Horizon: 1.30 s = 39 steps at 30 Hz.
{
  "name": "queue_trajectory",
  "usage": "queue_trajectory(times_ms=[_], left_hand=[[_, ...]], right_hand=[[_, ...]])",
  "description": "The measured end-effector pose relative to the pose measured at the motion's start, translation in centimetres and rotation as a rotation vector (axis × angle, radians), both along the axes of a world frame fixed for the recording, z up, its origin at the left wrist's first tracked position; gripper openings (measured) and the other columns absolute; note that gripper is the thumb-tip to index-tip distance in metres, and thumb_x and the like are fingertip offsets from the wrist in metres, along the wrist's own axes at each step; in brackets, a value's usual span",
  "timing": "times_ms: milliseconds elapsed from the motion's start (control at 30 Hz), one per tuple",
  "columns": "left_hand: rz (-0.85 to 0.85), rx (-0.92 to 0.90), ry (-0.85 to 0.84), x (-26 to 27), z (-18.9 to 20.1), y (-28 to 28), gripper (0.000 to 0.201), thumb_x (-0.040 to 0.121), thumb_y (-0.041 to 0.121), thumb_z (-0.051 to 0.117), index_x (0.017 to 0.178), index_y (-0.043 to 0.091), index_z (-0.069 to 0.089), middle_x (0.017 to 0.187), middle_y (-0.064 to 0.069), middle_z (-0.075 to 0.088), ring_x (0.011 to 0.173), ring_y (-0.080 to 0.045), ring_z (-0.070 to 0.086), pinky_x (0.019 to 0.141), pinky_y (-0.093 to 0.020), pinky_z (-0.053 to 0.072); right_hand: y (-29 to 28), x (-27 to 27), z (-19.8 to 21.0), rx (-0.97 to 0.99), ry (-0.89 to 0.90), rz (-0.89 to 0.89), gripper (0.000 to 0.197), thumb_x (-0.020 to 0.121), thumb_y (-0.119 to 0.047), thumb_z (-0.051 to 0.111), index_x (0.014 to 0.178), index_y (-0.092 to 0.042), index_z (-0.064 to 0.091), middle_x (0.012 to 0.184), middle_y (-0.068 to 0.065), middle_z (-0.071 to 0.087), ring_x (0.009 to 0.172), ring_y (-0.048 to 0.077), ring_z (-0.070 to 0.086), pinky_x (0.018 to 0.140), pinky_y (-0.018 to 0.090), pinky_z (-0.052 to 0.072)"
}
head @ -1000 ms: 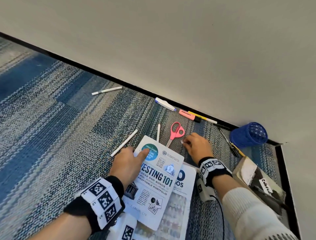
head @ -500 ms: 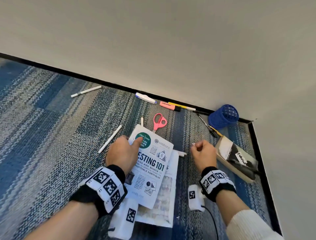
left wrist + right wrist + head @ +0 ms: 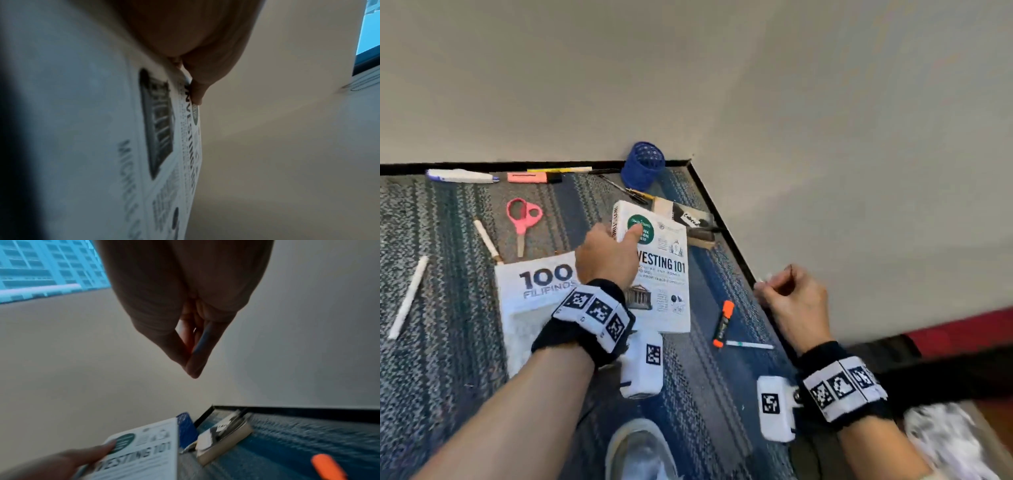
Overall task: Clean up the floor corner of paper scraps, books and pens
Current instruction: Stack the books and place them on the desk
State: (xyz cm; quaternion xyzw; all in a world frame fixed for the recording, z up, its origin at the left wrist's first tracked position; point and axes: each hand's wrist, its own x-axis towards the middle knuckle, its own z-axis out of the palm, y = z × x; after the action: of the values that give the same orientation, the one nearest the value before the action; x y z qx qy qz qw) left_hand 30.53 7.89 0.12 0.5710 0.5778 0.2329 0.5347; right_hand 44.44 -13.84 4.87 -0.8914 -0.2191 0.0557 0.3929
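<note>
My left hand (image 3: pixel 619 236) grips the white "Investing 101" book (image 3: pixel 664 274) by its top left corner, thumb on the cover, and holds it above the carpet; close up, the book (image 3: pixel 102 129) fills the left wrist view. The "100 Filipinos" book (image 3: pixel 534 284) lies flat beneath my left wrist. A third, dark-covered book (image 3: pixel 688 219) lies along the baseboard near the corner. My right hand (image 3: pixel 763 284) hovers at the right with its fingertips (image 3: pixel 192 369) pinched on a small white scrap. An orange highlighter (image 3: pixel 723 322) and a white pen (image 3: pixel 748 345) lie between my hands.
A blue mesh pen cup (image 3: pixel 643 169) lies tipped in the corner. Along the back wall lie a white-blue marker (image 3: pixel 460 175), a pink highlighter (image 3: pixel 530 177) and a yellow pen (image 3: pixel 558 169). Pink scissors (image 3: pixel 522 219) and white pens (image 3: pixel 409 296) are at left. My shoe (image 3: pixel 640 448) is below.
My left hand has lifted the "Investing 101" book off the "100 Filipinos" book and carried it right. My right hand drew back from the scissors to the right, fingers still pinched.
</note>
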Motion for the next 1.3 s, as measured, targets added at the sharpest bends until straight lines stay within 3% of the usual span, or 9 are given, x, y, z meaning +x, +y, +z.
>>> queue_trajectory(times_ms=[167, 300, 467, 567, 700, 833, 1000, 1133, 1300], left_hand=[[-0.264, -0.105, -0.155, 3.8, 0.5, -6.6, 0.031, 0.087, 0.047, 0.067, 0.092, 0.016, 0.061, 0.09, -0.001, 0.064, 0.085, -0.025, 0.06, 0.075, -0.032, 0.045], [-0.356, -0.149, -0.224, 5.0, 0.3, -10.2, 0.034, 0.084, 0.048, 0.069, 0.086, 0.015, 0.06, 0.088, -0.004, 0.069, 0.081, -0.026, 0.064, 0.075, -0.037, 0.052], [-0.429, -0.158, -0.261, 4.7, 0.4, -12.1, 0.032, 0.085, 0.047, 0.07, 0.087, 0.017, 0.059, 0.08, -0.001, 0.066, 0.079, -0.026, 0.066, 0.075, -0.042, 0.056], [-0.419, -0.192, -0.266, 4.1, 0.1, -11.2, 0.031, 0.085, 0.047, 0.069, 0.085, 0.019, 0.057, 0.084, -0.001, 0.069, 0.077, -0.024, 0.067, 0.07, -0.043, 0.057], [-0.345, -0.198, -0.295, 2.6, -0.1, -8.0, 0.032, 0.082, 0.048, 0.072, 0.079, 0.021, 0.055, 0.084, -0.002, 0.071, 0.079, -0.027, 0.07, 0.076, -0.048, 0.058], [-0.205, -0.178, -0.312, 0.4, -0.4, -3.5, 0.034, 0.077, 0.05, 0.075, 0.079, 0.022, 0.057, 0.087, -0.001, 0.071, 0.081, -0.025, 0.07, 0.079, -0.048, 0.058], [-0.117, -0.128, -0.335, -1.9, -1.1, -0.7, 0.035, 0.072, 0.052, 0.076, 0.074, 0.022, 0.059, 0.087, -0.001, 0.073, 0.084, -0.025, 0.071, 0.081, -0.051, 0.057], [-0.15, -0.165, -0.339, -2.2, -2.2, -1.5, 0.034, 0.073, 0.049, 0.078, 0.077, 0.02, 0.06, 0.089, -0.003, 0.074, 0.083, -0.024, 0.072, 0.08, -0.051, 0.058], [-0.19, -0.179, -0.338, -2.6, -3.5, -2.3, 0.038, 0.072, 0.05, 0.077, 0.083, 0.016, 0.064, 0.087, -0.002, 0.075, 0.083, -0.024, 0.072, 0.081, -0.051, 0.058]], right_hand=[[-9.2, -4.3, 4.9, -0.049, -0.2, -0.129, 0.026, 0.08, -0.005, 0.073, 0.101, -0.019, 0.067, 0.068, 0.003, 0.068, 0.065, 0.018, 0.068, 0.07, 0.031, 0.058], [-17.8, -6.7, 7.4, -0.276, -0.5, -0.34, 0.02, 0.081, -0.004, 0.071, 0.089, -0.022, 0.074, 0.08, -0.004, 0.071, 0.073, 0.01, 0.065, 0.072, 0.013, 0.044], [-25.0, -8.3, 6.0, -0.568, -0.335, -0.586, 0.034, 0.087, -0.005, 0.059, 0.117, -0.016, 0.069, 0.108, 0.011, 0.072, 0.087, 0.029, 0.068, 0.086, 0.029, 0.05], [-23.1, -9.2, 4.6, -0.505, -0.406, -0.63, 0.034, 0.086, -0.004, 0.056, 0.11, -0.021, 0.071, 0.1, 0.008, 0.074, 0.08, 0.031, 0.066, 0.08, 0.035, 0.053], [-14.7, -9.4, 2.2, -0.307, -0.557, -0.306, 0.021, 0.079, -0.008, 0.053, 0.085, -0.018, 0.069, 0.089, -0.008, 0.065, 0.086, 0.009, 0.057, 0.082, 0.021, 0.041], [-9.4, -6.6, -5.5, -0.473, -0.142, 0.009, 0.012, 0.08, -0.016, 0.064, 0.089, -0.016, 0.071, 0.088, -0.001, 0.072, 0.08, 0.013, 0.064, 0.08, 0.026, 0.05], [-10.4, -5.7, -14.4, -0.93, 0.157, 0.0, 0.02, 0.082, -0.025, 0.066, 0.094, -0.01, 0.072, 0.102, 0.012, 0.071, 0.099, 0.029, 0.066, 0.084, 0.033, 0.05], [-12.5, -5.6, -16.0, -0.808, 0.121, -0.105, 0.024, 0.083, -0.025, 0.07, 0.104, -0.015, 0.072, 0.108, 0.008, 0.069, 0.102, 0.024, 0.065, 0.09, 0.029, 0.048], [-9.6, -5.4, -17.3, -0.514, 0.107, -0.007, 0.024, 0.077, -0.026, 0.079, 0.098, -0.016, 0.074, 0.091, -0.001, 0.069, 0.078, 0.014, 0.066, 0.082, 0.029, 0.053]])
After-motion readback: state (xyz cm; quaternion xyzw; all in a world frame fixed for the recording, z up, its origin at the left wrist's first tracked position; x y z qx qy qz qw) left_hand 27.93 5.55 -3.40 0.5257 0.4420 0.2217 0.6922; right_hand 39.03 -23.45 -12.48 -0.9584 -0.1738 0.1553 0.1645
